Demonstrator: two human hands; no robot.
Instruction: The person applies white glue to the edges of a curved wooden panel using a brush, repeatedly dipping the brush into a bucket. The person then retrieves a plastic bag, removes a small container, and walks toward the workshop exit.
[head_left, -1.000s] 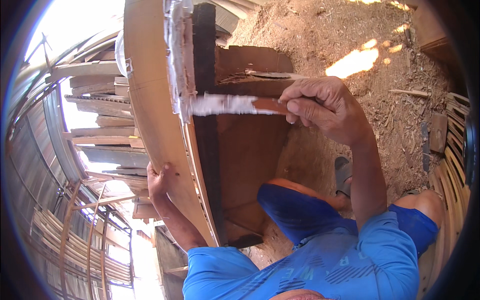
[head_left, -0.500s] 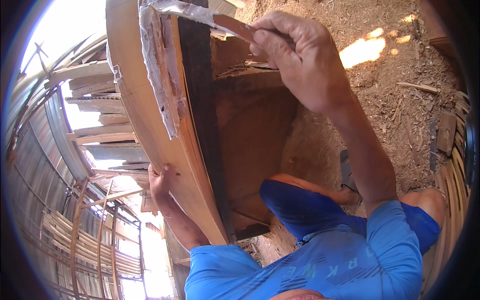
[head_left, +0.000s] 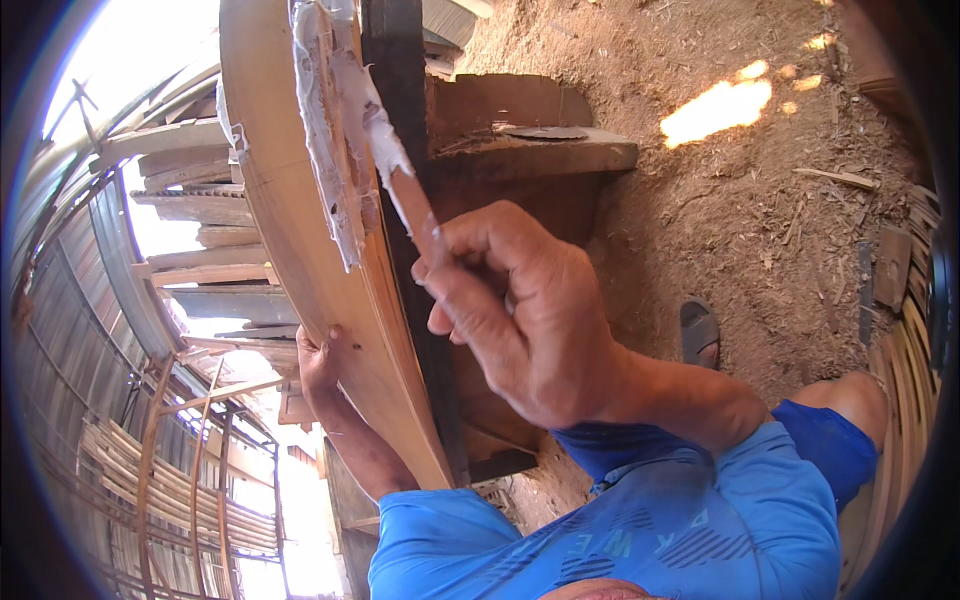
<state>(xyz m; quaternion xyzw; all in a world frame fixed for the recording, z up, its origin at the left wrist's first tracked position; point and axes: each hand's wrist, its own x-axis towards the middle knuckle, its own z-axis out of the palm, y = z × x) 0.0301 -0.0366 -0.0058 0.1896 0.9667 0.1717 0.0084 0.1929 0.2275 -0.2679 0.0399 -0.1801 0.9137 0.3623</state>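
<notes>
My right hand [head_left: 525,310] pinches a thin flat wooden stick [head_left: 412,200], its far end thickly coated in white paste. The coated end lies against the edge of a curved, pale wooden board [head_left: 285,190]. Thick white paste [head_left: 325,150] runs along the board's upper part in a rough, ridged strip, with bare wood showing between its streaks. Lower down, my left hand [head_left: 318,358] holds the board's left edge, the thumb on its face and the other fingers mostly hidden. Along the board's right side runs a dark wooden beam [head_left: 400,150].
A brown wooden bench-like piece [head_left: 540,155] stands right of the beam. Sawdust and shavings cover the ground [head_left: 760,220], where a dark sandal [head_left: 700,330] shows on a foot. Stacked planks [head_left: 210,205] lie left of the board, and thin wooden strips [head_left: 905,420] line the right rim.
My right hand has come down and left, toward me, with the stick. The stick's coated end has moved from above the board's top to its right edge. My left hand stays put.
</notes>
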